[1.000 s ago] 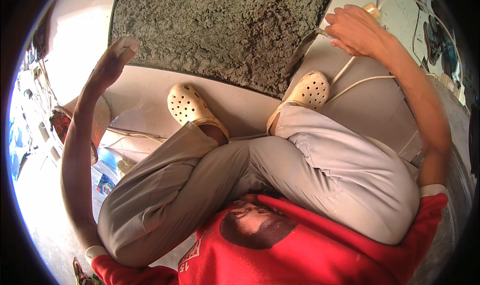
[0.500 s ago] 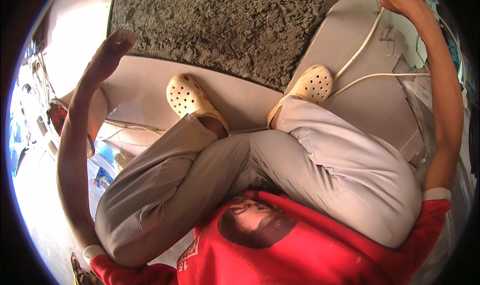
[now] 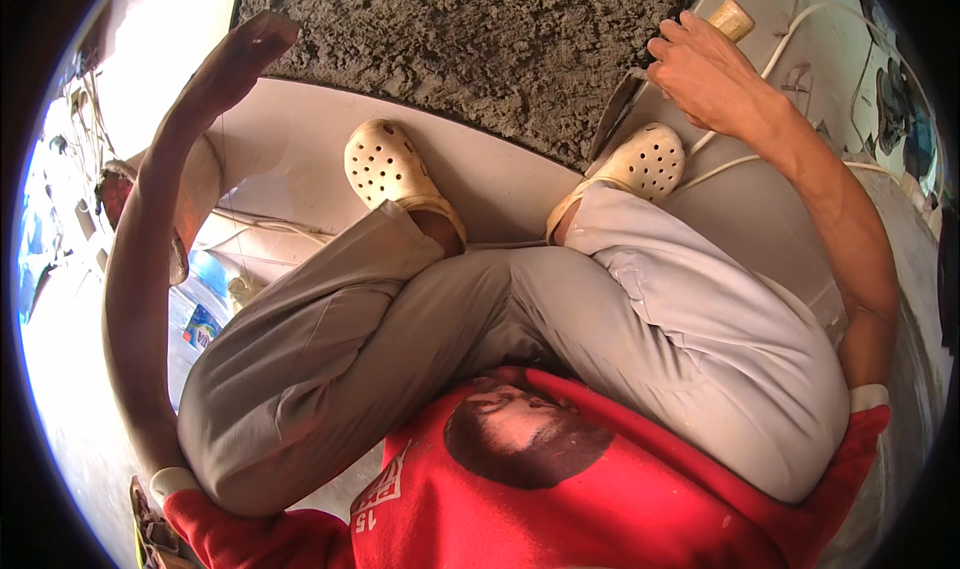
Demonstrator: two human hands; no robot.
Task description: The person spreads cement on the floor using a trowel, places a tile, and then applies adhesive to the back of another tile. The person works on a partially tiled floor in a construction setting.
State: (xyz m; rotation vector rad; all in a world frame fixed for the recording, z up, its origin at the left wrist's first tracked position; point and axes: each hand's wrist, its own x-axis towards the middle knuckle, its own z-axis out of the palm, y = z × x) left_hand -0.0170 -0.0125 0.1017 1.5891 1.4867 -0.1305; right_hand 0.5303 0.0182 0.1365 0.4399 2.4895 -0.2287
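My right hand [image 3: 705, 74] is closed around the wooden handle [image 3: 732, 19] of a trowel. Its dark metal blade [image 3: 616, 114] lies by the right edge of a rectangular bed of rough grey mortar [image 3: 440, 54]. At the left edge of the same mortar is my left hand [image 3: 245, 54], in shadow; its fingers are too dark to show whether they grip anything. Both forearms reach around my bent knees.
Two cream clogs [image 3: 390, 164] are on my feet just before the mortar. A pale cable [image 3: 790, 44] runs along the right. An orange-brown bucket [image 3: 200, 194] and a clear plastic bottle [image 3: 205, 294] sit at the left, beside more cables [image 3: 265, 224].
My right hand has come inward from the far upper right to the mortar's right edge, bringing the trowel into view. The left hand has shifted slightly farther away.
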